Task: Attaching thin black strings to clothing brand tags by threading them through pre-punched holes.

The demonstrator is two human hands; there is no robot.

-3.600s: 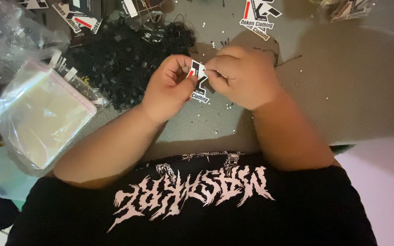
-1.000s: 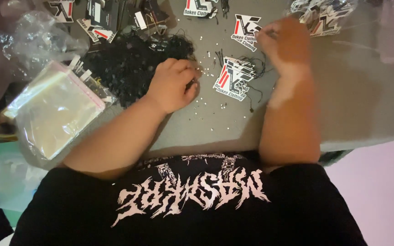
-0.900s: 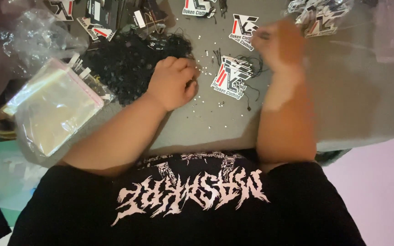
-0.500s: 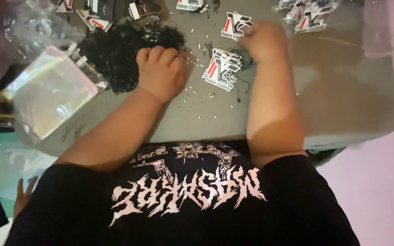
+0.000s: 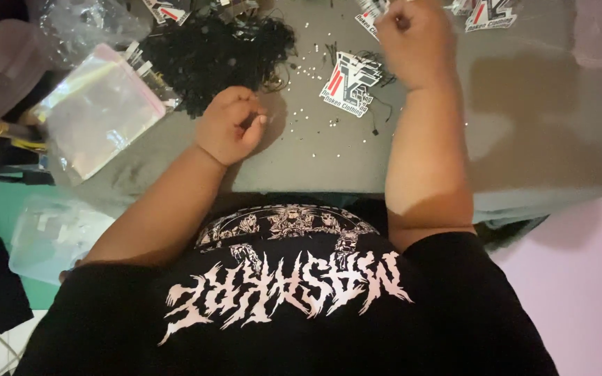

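My left hand [image 5: 231, 127] rests on the grey table [image 5: 524, 118] near its front edge, fingers curled in with the thumb against them; nothing shows inside it. It lies just in front of a heap of black string loops [image 5: 217, 49]. My right hand [image 5: 412, 42] reaches to the far side, fingers pinched on a white, red and black printed tag [image 5: 371, 15] at the top edge. A small stack of the same die-cut tags [image 5: 348, 85] lies between my hands, with thin black strings around it.
Clear plastic sleeves [image 5: 99, 115] lie at the left, crumpled clear bags [image 5: 85, 24] behind them. More printed tags [image 5: 489, 14] sit at the far right. Tiny pale bits [image 5: 308, 69] are scattered mid-table. A clear box [image 5: 57, 233] sits below the table's left edge.
My right hand has stretched farther back and closed on a tag. My left hand has drawn back from the black heap toward the table's front.
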